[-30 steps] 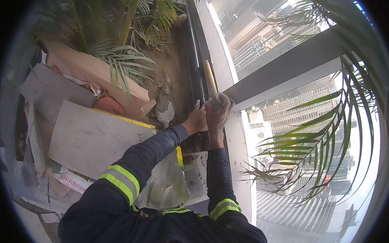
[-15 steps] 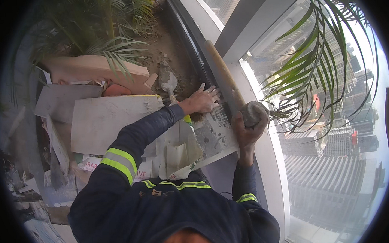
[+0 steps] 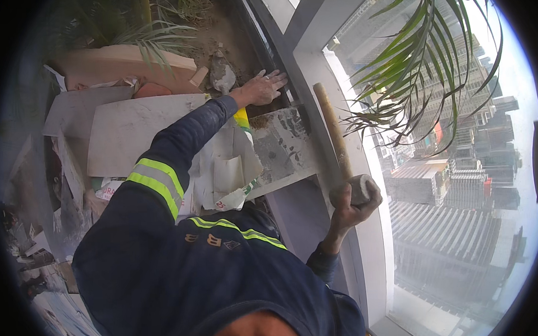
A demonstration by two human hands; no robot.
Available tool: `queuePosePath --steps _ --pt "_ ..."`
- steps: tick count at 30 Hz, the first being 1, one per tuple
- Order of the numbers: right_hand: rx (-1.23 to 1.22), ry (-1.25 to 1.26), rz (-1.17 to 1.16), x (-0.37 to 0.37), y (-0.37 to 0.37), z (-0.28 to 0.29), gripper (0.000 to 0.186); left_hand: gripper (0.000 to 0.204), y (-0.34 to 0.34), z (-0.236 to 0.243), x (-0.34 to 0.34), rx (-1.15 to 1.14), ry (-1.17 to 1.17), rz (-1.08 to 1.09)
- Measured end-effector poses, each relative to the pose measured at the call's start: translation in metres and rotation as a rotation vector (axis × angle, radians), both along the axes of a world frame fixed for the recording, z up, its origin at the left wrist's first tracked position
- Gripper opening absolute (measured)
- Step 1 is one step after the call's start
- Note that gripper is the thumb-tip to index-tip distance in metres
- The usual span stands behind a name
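Note:
My right hand (image 3: 343, 214) is wrapped round the grey head of a mallet (image 3: 363, 189). The mallet's long wooden handle points away from me along the window ledge. Further forward, my left hand (image 3: 261, 89) lies with fingers spread on the dark strip beside the window frame, at the far end of a stone slab (image 3: 280, 145). That slab is grey, smeared with pale patches of mortar. Just left of this hand, a mortar-caked trowel (image 3: 222, 76) rests on the soil, its handle mostly hidden.
A pale board (image 3: 134, 134), a pinkish curved panel (image 3: 120, 65) and torn paper sacks (image 3: 227, 172) are piled on the left. Palm plants stand at the far left, and a frond (image 3: 437, 61) hangs over the right. A white window frame (image 3: 372, 241) runs along my right side.
My right hand and the mallet have come nearer to me, off the slab's side. My left hand remains flat near the slab's far end. The whole view has shifted slightly.

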State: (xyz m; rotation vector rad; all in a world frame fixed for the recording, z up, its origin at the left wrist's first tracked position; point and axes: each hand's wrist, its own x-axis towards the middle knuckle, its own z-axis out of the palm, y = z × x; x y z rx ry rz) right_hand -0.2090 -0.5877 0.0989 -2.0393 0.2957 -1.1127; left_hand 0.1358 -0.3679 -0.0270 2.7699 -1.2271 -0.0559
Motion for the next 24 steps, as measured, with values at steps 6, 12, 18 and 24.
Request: queuePosePath --steps 6,12,18,24 --pt "0.006 0.086 0.086 0.04 0.011 0.014 0.049 0.07 0.022 0.011 0.05 0.03 -0.015 0.089" --pt "-0.082 -0.024 0.172 0.084 0.028 -0.007 0.05 0.072 0.029 0.002 0.05 0.012 -0.085 0.166" --pt "-0.071 0.204 0.165 0.11 0.032 -0.012 0.048 0.071 0.032 0.011 0.055 0.02 -0.01 0.18" --pt "-0.178 0.296 0.222 0.123 0.043 0.007 0.046 0.07 0.031 0.005 0.051 0.0 0.015 0.186"
